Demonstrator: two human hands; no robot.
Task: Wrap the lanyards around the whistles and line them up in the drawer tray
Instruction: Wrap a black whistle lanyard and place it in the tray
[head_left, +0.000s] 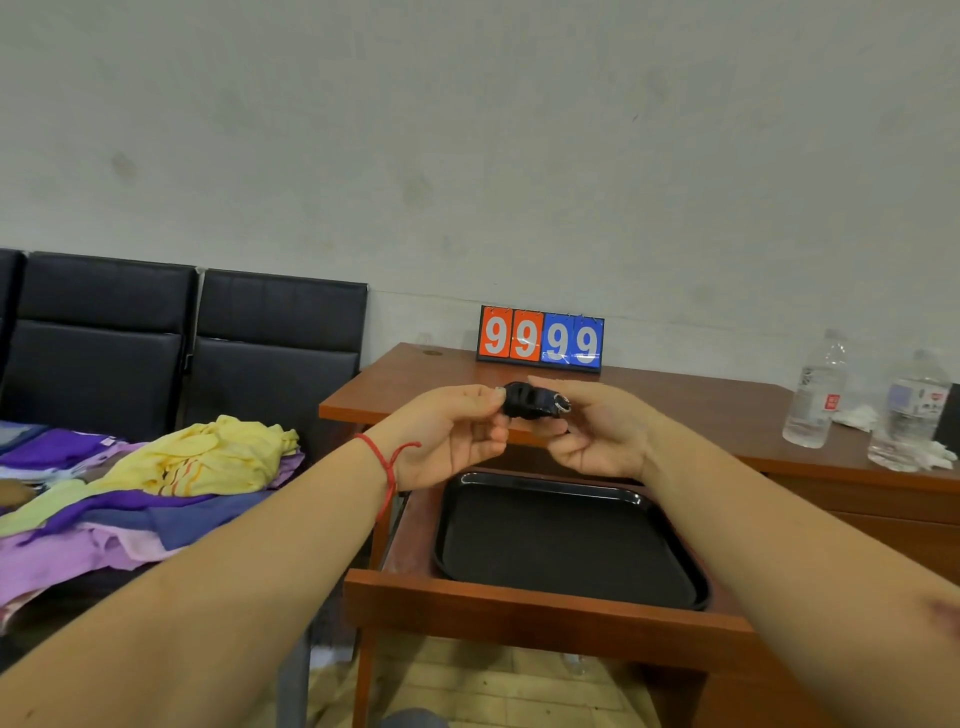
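Both hands hold a black whistle (530, 401) in the air above the open drawer (545, 603) of the desk (675, 410). The left hand (447, 434) pinches its left end with curled fingers; the right hand (592, 431) has its grip closed round the other end, by a metal ring (the lanyard itself is hard to make out). A black tray (691, 551) lies in the drawer. A flip scoreboard (540, 340) reads 9999.

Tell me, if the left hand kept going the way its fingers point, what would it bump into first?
Probably the whistle that both hands pinch: the left hand points rightward at it, with the right hand just beyond. Depth is hard to judge from one view.
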